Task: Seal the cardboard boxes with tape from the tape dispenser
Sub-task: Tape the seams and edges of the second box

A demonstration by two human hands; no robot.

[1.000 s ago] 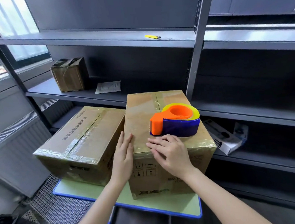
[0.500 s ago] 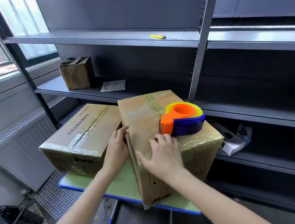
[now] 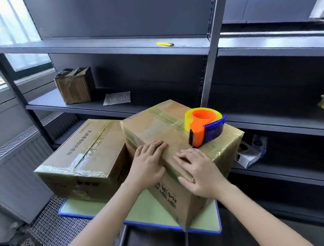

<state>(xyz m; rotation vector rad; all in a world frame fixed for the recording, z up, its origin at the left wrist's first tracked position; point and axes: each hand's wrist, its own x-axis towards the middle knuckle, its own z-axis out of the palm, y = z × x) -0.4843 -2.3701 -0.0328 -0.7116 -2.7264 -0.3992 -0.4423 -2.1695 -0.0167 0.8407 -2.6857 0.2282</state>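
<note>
Two brown cardboard boxes sit side by side on a pale green mat with a blue edge (image 3: 142, 211), and both are closed, so I can't see what is inside either one. The taller cardboard box (image 3: 154, 127) stands skewed on the mat, one corner pointing toward me, its top and edges covered in glossy clear tape with a seam running down the middle. The lower, wider cardboard box (image 3: 88, 144) lies just to its left, touching or nearly touching it, with printed lettering on top and tape along its centre seam and near rim. My left hand (image 3: 150, 166) lies flat across the near-left top edge of the taller box, fingers (image 3: 158, 144) straight and together on the top face, gripping nothing. My right hand (image 3: 200, 169) is spread flat on the same top near the corner, thumb reaching down the near side—pressing, not clutching. The orange and blue plastic tape dispenser (image 3: 204, 128), loaded with a yellowish clear roll, rests on top of the taller box just beyond my right fingertips, apart from them. On the dark grey metal shelf (image 3: 50, 103) behind stand a small taped cardboard box (image 3: 74, 85) and a white paper slip (image 3: 117, 98)—a yellow cutter (image 3: 164, 44) lies one shelf higher.
</note>
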